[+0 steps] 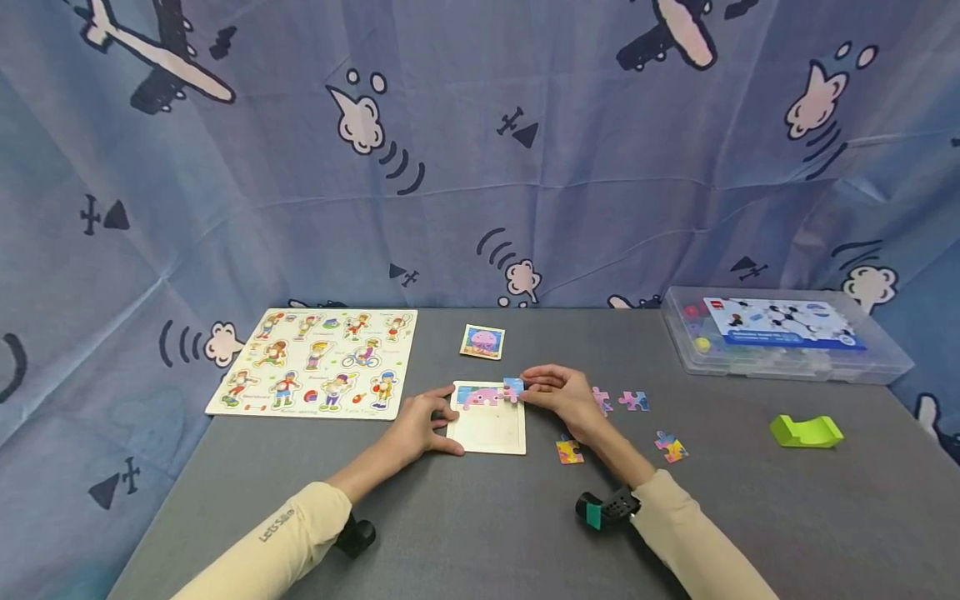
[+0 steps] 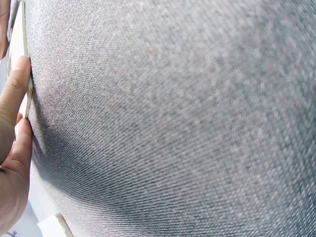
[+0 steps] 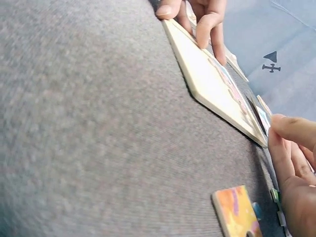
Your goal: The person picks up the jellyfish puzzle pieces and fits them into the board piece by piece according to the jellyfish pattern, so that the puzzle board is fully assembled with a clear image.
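Observation:
A shallow wooden puzzle tray lies on the grey table, with a strip of joined pink and blue pieces along its far side. My left hand holds the tray by its left edge, thumb near the front corner and fingers farther up. Between thumb and fingertips my right hand pinches a blue and pink jigsaw piece over the tray's far right corner. In the right wrist view that piece is mostly hidden by the fingers. A yellow-orange jigsaw piece lies nearby.
More loose pieces lie right of the tray. A small picture card lies behind it. At left is a board of sports figures; at right, a clear plastic case and a green holder. A patterned curtain hangs behind.

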`<state>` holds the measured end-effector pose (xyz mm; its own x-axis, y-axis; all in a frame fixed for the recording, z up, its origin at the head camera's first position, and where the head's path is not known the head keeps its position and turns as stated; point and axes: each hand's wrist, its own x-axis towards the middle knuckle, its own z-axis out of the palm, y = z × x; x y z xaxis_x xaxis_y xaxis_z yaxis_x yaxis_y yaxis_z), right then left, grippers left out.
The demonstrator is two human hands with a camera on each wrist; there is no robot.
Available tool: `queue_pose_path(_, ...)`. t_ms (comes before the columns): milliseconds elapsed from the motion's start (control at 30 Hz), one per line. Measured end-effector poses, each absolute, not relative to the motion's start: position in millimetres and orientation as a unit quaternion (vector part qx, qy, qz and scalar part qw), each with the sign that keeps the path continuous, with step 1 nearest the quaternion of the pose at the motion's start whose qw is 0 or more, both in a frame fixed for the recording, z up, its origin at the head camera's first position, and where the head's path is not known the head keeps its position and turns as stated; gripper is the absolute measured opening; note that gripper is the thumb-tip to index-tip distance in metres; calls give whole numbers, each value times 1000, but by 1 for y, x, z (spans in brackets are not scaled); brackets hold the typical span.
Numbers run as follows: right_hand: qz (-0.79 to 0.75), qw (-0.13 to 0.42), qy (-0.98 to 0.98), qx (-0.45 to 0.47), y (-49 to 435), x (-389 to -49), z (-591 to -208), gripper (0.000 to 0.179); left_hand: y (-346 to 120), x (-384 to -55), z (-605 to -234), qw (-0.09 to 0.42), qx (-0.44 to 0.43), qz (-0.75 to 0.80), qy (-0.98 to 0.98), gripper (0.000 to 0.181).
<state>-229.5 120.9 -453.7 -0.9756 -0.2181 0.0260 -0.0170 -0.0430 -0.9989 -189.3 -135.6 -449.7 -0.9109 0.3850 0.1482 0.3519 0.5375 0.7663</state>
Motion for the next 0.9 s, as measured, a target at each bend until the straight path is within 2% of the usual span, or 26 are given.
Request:
queue_pose_path(200,-695,40,707,-121,117,-225,-454,31,-136,-190,-451,22,208,431,878,38)
queue_pose_path(300,-656,30,747,-106,114,-225,-454,30,-136,-190,-451,26,207,434,876,37)
queue_pose_path(533,-579,25,812,-70,108,-226,-451,30,-136,-190,-450,26,211,437,874,37)
queue_pose_path(900,-558,31,827,-67,107,-227,-449,28,-137,-190,-450,35,206,453,866,38)
